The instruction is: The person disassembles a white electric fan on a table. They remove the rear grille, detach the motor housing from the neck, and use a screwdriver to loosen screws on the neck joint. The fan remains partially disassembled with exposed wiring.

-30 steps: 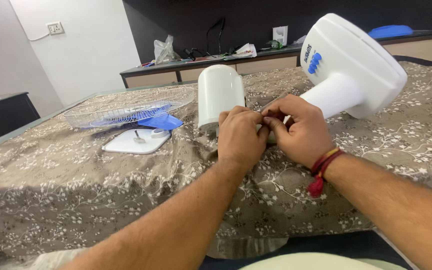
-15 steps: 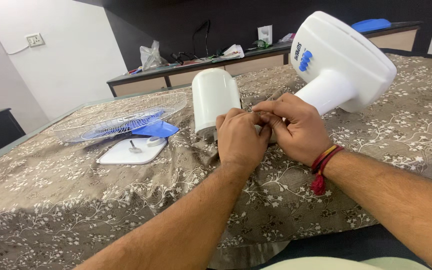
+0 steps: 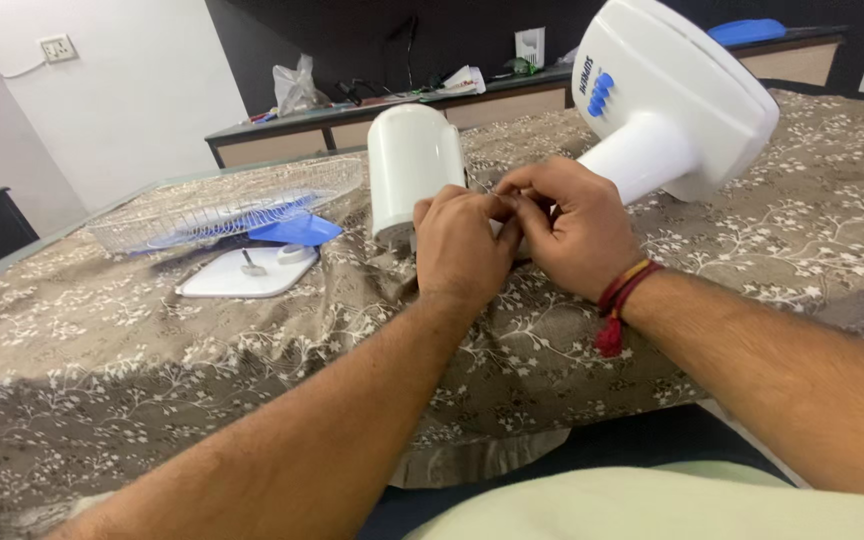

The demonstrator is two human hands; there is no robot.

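Note:
A white table fan lies on its side on the patterned cloth. Its rounded motor housing points toward me on the left and its wide base with blue buttons tilts up on the right. My left hand and my right hand meet fingertip to fingertip at the fan's neck, between housing and stand. Both hands pinch something small there that my fingers hide. A red and yellow thread band circles my right wrist.
A white wire fan guard lies at the left with a blue blade under it. A white plate with a screw sits in front of it. A dark sideboard with clutter runs along the back wall.
The view has shifted so everything sits slightly higher and further left in frame. My hands stay joined at the fan's neck, with small finger movements only.

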